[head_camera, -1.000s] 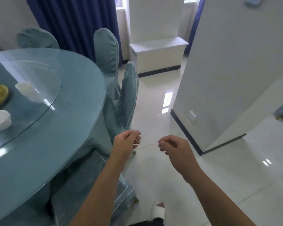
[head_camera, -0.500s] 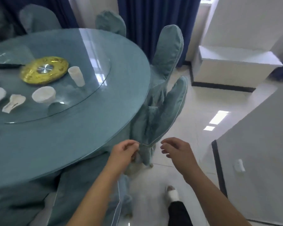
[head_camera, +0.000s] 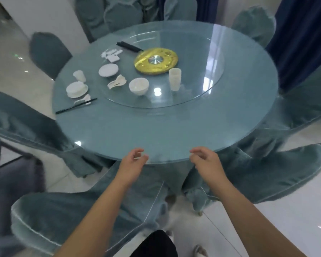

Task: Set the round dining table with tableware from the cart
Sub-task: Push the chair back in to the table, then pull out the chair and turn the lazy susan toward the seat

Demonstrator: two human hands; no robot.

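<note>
A single wide-angle view from a camera worn on the person's head, looking forward and steeply down. The round table (head_camera: 174,130) fills the middle of the frame, its near edge close below the camera and its far edge near the top. Both forearms reach in from the bottom, with the left hand (head_camera: 132,162) and right hand (head_camera: 206,162) at the table's near edge. Straight down at the bottom edge are the person's dark clothing and a strip of white floor (head_camera: 267,219). Covered chairs (head_camera: 82,210) ring the table, curving outward toward the corners from the lens. There is no second view to compare with.
</note>
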